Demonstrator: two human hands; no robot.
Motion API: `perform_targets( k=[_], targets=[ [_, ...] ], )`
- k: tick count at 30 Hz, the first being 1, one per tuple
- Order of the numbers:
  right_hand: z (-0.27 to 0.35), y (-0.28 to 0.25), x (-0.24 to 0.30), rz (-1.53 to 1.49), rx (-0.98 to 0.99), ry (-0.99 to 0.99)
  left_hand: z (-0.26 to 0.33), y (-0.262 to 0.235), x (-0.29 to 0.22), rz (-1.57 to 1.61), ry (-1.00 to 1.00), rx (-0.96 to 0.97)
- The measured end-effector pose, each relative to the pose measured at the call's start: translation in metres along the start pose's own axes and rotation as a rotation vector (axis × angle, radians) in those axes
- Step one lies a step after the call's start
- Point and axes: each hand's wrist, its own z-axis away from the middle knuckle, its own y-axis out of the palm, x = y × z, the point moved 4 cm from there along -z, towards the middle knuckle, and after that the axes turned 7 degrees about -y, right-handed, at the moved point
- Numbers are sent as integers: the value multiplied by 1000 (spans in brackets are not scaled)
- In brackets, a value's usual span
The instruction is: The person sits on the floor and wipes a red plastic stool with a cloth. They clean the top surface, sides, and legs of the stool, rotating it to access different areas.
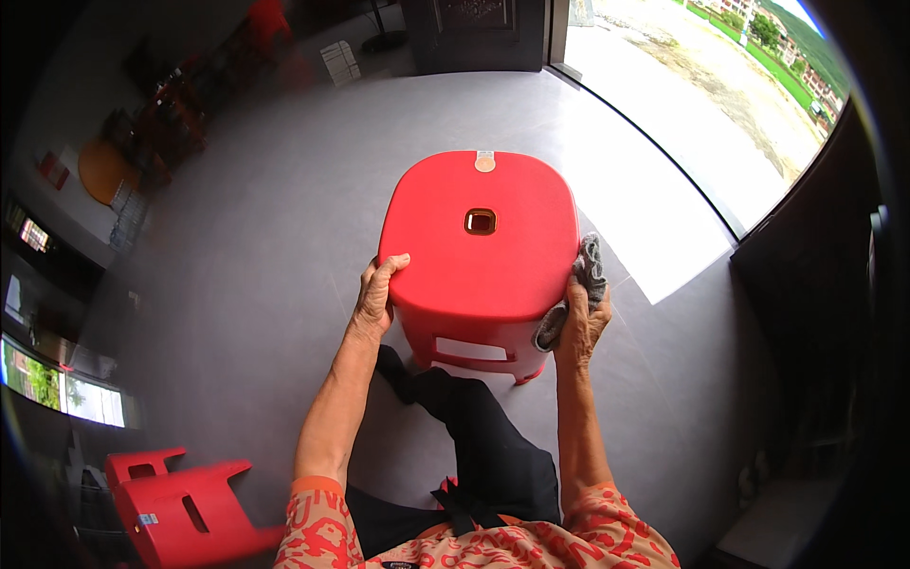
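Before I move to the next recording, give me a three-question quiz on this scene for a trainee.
1. Multiple choice: which hand holds the crumpled grey cloth?
A) the left
B) the right
2. True or false: the left hand grips the edge of the red plastic stool with a rounded-square top.
3. Fill in: the other red plastic item, with slots, shows in the ____ corner of the picture.

Key:
1. B: the right hand holds it against the stool's side.
2. True.
3. Lower left.
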Motion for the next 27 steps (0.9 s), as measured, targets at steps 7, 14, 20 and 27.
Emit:
perform_targets(
  k=[7,14,20,27],
  targets=[
    [13,9,-4,555,151,-439,3,15,30,-214,95,-91],
    [-3,76,-7,1004,660,-644,48,-10,70,-362,-22,-141],
    [13,156,-32,864,1026,-737,138,-77,139,-233,-382,-245],
    [-2,187,-45,790,1286,-823,267,-150,156,-67,-327,-701]
  ],
)
